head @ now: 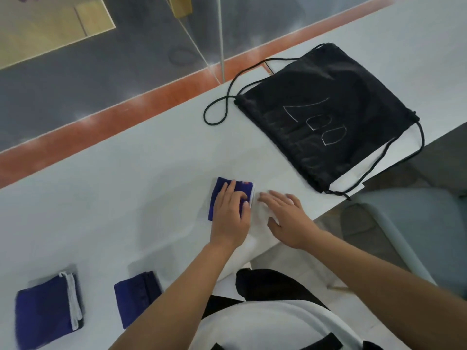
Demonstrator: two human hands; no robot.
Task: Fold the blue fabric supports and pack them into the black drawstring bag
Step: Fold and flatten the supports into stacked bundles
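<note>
palm down, the left hand (231, 213) presses a folded blue support (217, 195) onto the table (126, 198); the right hand (285, 215) rests flat, fingers spread, just beside it. black drawstring bag (328, 117) lies beyond, well apart.

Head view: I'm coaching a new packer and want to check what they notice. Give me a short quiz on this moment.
1. True or false: the right hand grips the black drawstring bag.
2. How many blue supports lie on the table? A two, B three, C five.
3. Fill in: the ___ hand presses the blue support nearest the bag.
Key: 1 false, it is apart from the bag; 2 B; 3 left hand.
</note>
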